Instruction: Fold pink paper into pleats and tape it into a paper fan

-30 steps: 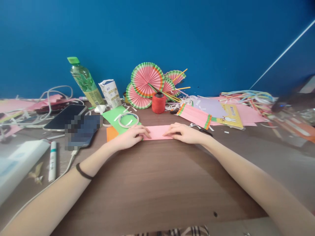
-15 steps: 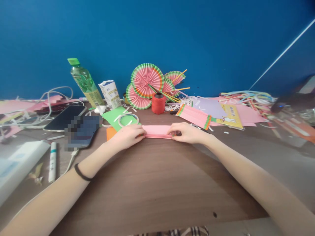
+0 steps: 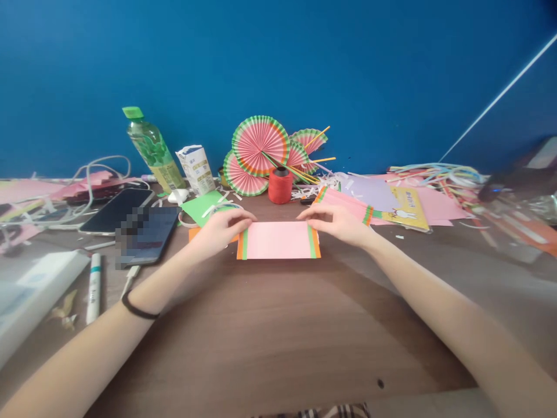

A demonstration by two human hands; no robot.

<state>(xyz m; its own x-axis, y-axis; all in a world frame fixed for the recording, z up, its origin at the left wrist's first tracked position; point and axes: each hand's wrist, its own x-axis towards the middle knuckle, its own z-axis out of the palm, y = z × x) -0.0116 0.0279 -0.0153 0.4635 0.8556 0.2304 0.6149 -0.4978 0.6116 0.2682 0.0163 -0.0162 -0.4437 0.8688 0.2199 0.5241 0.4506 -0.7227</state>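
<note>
Pink paper [image 3: 279, 241]: between the 2 hands, near edge over the desk [image 3: 278, 331]; contact unclear.
Change: 0.5 s ago a narrow strip with stacked folds; now a taller flat face, green and orange bands at 2 ends.
Meaning: likely opened or flipped mid-pleat; folding looks unfinished.
Left hand [image 3: 224, 229]: pinching far left corner.
Right hand [image 3: 339, 223]: pinching far right corner.
Red spool [image 3: 279, 187]: beyond paper, apart.

Pink paper [image 3: 279, 240] has green and orange end stripes.
</note>
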